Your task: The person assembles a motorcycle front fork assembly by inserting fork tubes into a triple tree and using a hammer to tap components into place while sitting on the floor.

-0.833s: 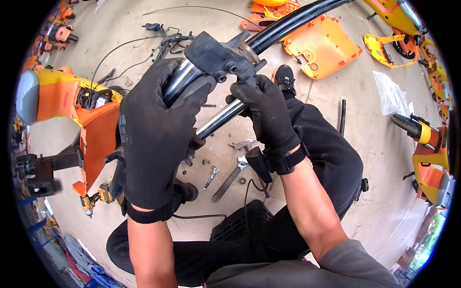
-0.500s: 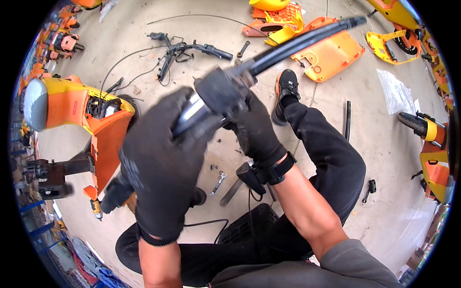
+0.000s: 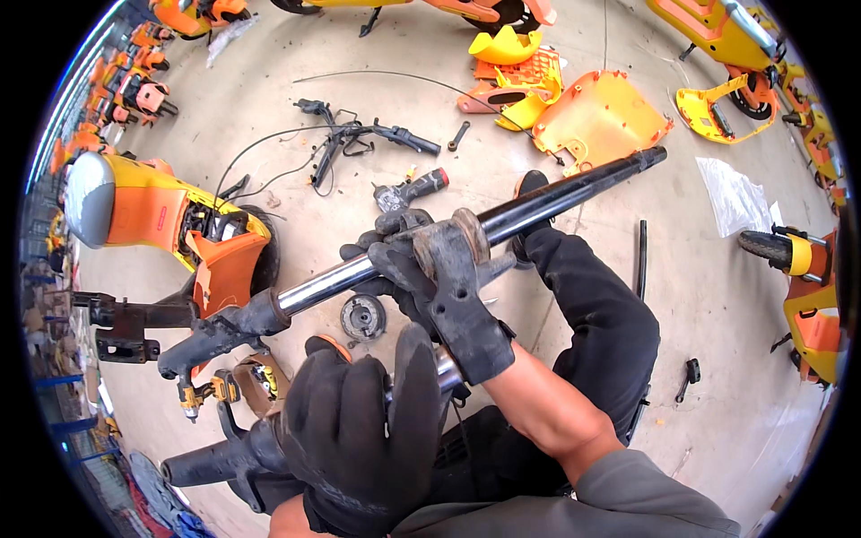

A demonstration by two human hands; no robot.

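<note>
A front fork from a scooter or small motorbike (image 3: 462,327) lies across my lap, with its dark steering stem pointing to the upper right. Its two legs, chrome tubes running into black lower parts, extend to the lower left. My gloved right hand (image 3: 395,260) is closed around the upper chrome tube beside the clamp; the clamp hides part of the palm and wrist. Around the nearer leg, my gloved left hand (image 3: 359,435) is wrapped, covering much of its tube.
A cordless power tool (image 3: 413,190), a round metal part (image 3: 363,316) and a handlebar with cables (image 3: 345,139) lie on the floor. Orange-and-yellow body panels (image 3: 596,117) are beyond. A partly stripped scooter (image 3: 148,206) stands left, near a drill (image 3: 206,394) and small box (image 3: 260,381).
The fork has turned and come lower, bringing both legs into view. My left hand has moved down toward my body along the nearer leg. My view has shifted, revealing more floor ahead.
</note>
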